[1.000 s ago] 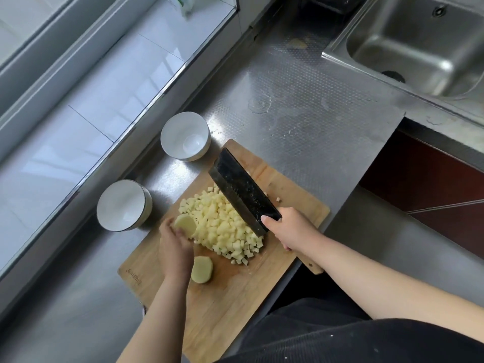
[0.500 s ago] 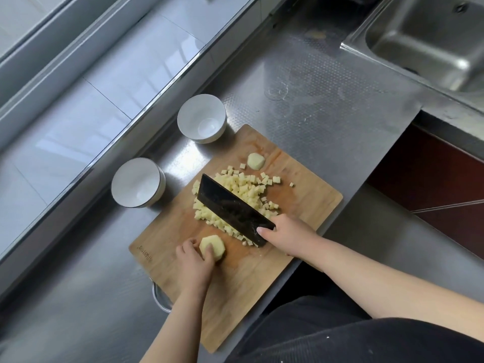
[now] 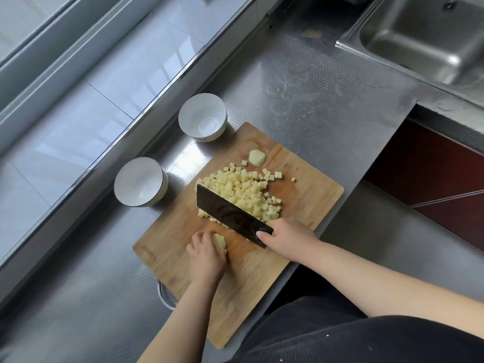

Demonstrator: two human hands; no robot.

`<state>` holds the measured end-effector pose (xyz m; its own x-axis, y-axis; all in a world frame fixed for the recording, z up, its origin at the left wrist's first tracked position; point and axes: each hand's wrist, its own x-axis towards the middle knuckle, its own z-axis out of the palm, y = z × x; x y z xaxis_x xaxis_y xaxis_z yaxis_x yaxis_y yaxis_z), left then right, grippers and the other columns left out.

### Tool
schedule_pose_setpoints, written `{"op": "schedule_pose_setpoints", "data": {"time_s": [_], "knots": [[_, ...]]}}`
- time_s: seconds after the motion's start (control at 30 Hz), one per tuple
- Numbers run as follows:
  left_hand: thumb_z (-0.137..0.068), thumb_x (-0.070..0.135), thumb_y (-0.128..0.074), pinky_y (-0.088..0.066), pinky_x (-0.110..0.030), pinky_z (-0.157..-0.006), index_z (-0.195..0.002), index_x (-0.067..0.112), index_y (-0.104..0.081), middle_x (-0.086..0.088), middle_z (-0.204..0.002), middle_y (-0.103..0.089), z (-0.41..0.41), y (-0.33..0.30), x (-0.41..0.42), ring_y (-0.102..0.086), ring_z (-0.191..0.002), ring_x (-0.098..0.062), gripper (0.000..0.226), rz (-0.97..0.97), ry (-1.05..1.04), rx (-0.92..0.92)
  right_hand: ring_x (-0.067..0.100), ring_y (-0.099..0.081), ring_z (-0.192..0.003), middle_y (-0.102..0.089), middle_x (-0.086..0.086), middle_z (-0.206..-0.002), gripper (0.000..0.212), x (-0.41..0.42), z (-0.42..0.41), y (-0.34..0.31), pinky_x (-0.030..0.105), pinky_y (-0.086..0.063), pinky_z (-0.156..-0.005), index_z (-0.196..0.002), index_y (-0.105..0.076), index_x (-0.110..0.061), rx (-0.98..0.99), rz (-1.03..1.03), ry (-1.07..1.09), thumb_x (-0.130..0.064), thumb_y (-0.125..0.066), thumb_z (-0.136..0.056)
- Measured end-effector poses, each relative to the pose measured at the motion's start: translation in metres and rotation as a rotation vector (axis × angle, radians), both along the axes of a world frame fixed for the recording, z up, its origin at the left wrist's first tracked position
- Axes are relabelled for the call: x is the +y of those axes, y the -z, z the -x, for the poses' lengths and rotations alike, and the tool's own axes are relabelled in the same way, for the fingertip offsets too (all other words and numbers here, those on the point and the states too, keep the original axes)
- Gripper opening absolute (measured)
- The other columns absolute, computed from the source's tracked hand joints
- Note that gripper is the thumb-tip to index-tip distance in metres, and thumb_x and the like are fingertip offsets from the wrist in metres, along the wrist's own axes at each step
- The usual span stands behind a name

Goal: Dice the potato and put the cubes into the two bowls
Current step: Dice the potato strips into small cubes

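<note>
Seen from above on a stainless-steel countertop (image 3: 327, 106), from left to right. Near white ceramic bowl (image 3: 140, 182), standing upright just off the left edge of the rectangular bamboo cutting board (image 3: 309, 205). Far white ceramic bowl (image 3: 203, 117), upright beside the board's far corner; no potato visible in either. Left hand (image 3: 207, 255), fingers curled and pressed together over a pale yellow peeled potato piece (image 3: 219, 242), pinning it to the near half of the board. Dark rectangular cleaver blade (image 3: 230, 214), tilted on its edge between that piece and the heap, its face against the heap's near side. Heap of small pale yellow potato cubes (image 3: 243, 192), mid-board, a few strays scattered at its far and right margins. Rounded potato end piece (image 3: 257, 157), lying alone near the board's far edge, just beyond the heap. Right hand (image 3: 290, 238), closed around the cleaver's handle at the blade's heel, index fingertip laid on the blade. Steel sink basin (image 3: 419, 40), upper right.
</note>
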<state>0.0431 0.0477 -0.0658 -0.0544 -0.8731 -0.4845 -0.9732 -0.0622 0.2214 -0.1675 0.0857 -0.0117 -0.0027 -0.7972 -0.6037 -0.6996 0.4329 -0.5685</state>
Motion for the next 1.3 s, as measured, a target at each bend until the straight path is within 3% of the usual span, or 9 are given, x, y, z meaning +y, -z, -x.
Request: {"op": "schedule_pose_setpoints", "data": {"time_s": [0.1, 0.2, 0.37, 0.5, 0.6, 0.73, 0.83, 1.1, 1.3], "knots": [[-0.089, 0.031, -0.063, -0.038, -0.038, -0.101, -0.142, 0.020, -0.035, -0.007, -0.144, -0.030, -0.001, 0.001, 0.003, -0.032, -0.127, -0.028, 0.060, 0.021, 0.009, -0.020, 0.021, -0.061, -0.081, -0.065, -0.003, -0.083, 0.036, 0.003, -0.005, 0.001, 0.035, -0.053, -0.069, -0.106, -0.066, -0.021, -0.019, 0.004, 0.016, -0.047, -0.044, -0.097], [-0.089, 0.029, -0.064, -0.040, -0.037, -0.099, -0.143, 0.019, -0.033, -0.007, -0.144, -0.031, -0.002, 0.001, 0.007, -0.033, -0.127, -0.027, 0.063, 0.021, -0.039, -0.025, 0.020, -0.059, -0.081, -0.062, -0.004, -0.083, 0.036, 0.005, -0.013, 0.005, 0.031, -0.048, -0.064, -0.106, -0.065, -0.018, 0.012, 0.005, -0.020, -0.046, -0.043, -0.098], [-0.081, 0.020, -0.075, -0.037, -0.043, -0.105, -0.144, 0.013, -0.034, -0.007, -0.139, -0.042, -0.014, 0.005, 0.015, -0.037, -0.126, -0.027, 0.075, 0.073, -0.139, 0.131, 0.023, -0.057, -0.083, -0.061, 0.001, -0.091, 0.035, 0.014, -0.020, 0.010, 0.029, -0.041, -0.061, -0.107, -0.062, -0.017, 0.102, -0.044, -0.106, -0.044, -0.041, -0.100], [-0.077, 0.023, -0.079, -0.038, -0.041, -0.105, -0.140, 0.012, -0.038, -0.007, -0.136, -0.046, -0.023, 0.009, 0.019, -0.040, -0.126, -0.025, 0.076, 0.090, -0.145, 0.156, 0.022, -0.052, -0.079, -0.061, 0.003, -0.094, 0.036, 0.017, -0.021, 0.013, 0.029, -0.039, -0.061, -0.110, -0.061, -0.016, 0.154, -0.072, -0.116, -0.043, -0.039, -0.101], [-0.080, 0.027, -0.076, -0.041, -0.036, -0.099, -0.140, 0.016, -0.039, -0.003, -0.137, -0.046, -0.023, 0.009, 0.024, -0.041, -0.126, -0.021, 0.071, 0.089, 0.034, 0.146, 0.022, -0.052, -0.078, -0.063, 0.003, -0.098, 0.035, 0.016, -0.019, 0.013, 0.030, -0.040, -0.062, -0.109, -0.061, -0.018, 0.181, -0.081, -0.098, -0.044, -0.039, -0.101], [-0.086, 0.023, -0.067, -0.050, -0.031, -0.085, -0.139, 0.019, -0.043, -0.002, -0.141, -0.047, -0.012, 0.006, 0.021, -0.046, -0.125, -0.020, 0.058, 0.110, 0.479, 0.115, 0.026, -0.060, -0.090, -0.065, 0.005, -0.104, 0.038, 0.013, -0.014, 0.012, 0.030, -0.041, -0.063, -0.114, -0.060, -0.017, 0.243, -0.056, -0.104, -0.044, -0.037, -0.102], [-0.088, 0.030, -0.065, -0.053, -0.029, -0.085, -0.142, 0.024, -0.039, -0.002, -0.147, -0.038, -0.010, 0.002, 0.014, -0.043, -0.128, -0.020, 0.060, 0.089, 0.604, 0.072, 0.027, -0.061, -0.095, -0.064, 0.006, -0.108, 0.039, 0.012, -0.011, 0.013, 0.031, -0.041, -0.064, -0.119, -0.059, -0.019, 0.270, -0.052, -0.105, -0.045, -0.037, -0.102], [-0.084, 0.050, -0.067, -0.048, -0.032, -0.085, -0.141, 0.014, -0.040, -0.004, -0.136, -0.043, 0.000, 0.002, 0.023, -0.042, -0.123, -0.022, 0.072, 0.085, 0.377, 0.060, 0.028, -0.061, -0.094, -0.065, 0.007, -0.106, 0.039, 0.015, -0.013, 0.015, 0.030, -0.039, -0.061, -0.120, -0.058, -0.018, 0.280, -0.033, -0.103, -0.045, -0.037, -0.102], [-0.087, 0.054, -0.059, -0.044, -0.032, -0.087, -0.138, 0.014, -0.039, -0.005, -0.130, -0.041, 0.013, 0.003, 0.031, -0.042, -0.119, -0.023, 0.068, 0.083, 0.272, -0.029, 0.028, -0.061, -0.097, -0.065, 0.008, -0.108, 0.039, 0.017, -0.014, 0.015, 0.030, -0.037, -0.062, -0.122, -0.058, -0.018, 0.276, -0.025, -0.092, -0.044, -0.038, -0.102]]}}
